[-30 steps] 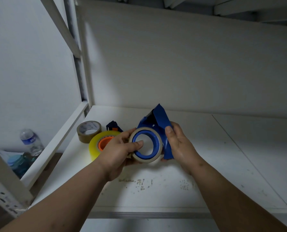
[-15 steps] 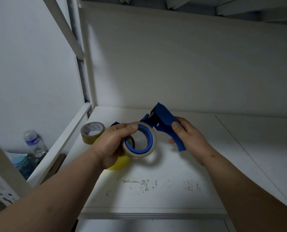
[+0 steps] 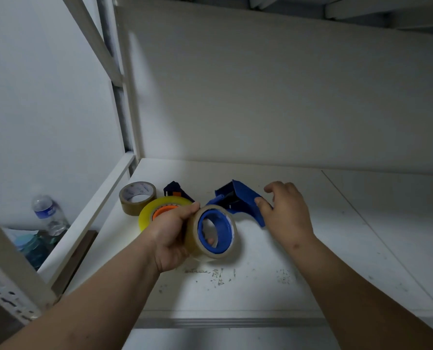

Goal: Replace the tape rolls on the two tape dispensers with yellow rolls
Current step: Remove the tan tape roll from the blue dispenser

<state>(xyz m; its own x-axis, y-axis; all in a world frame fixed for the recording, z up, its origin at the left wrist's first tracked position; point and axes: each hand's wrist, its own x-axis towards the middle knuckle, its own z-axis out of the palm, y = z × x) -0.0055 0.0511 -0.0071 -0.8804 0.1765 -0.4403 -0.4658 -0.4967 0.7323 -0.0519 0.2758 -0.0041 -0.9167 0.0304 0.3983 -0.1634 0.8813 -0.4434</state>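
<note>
On the white shelf, the left hand grips the pale tape roll to take it away, while the right hand rests loosely on the blue dispenser, steadying it

Faint print inside the brown tape roll core, blue label on the water bottle, neither legible

A scuffed white shelf bears a brown tape roll, a yellow roll and a blue dispenser.
</note>
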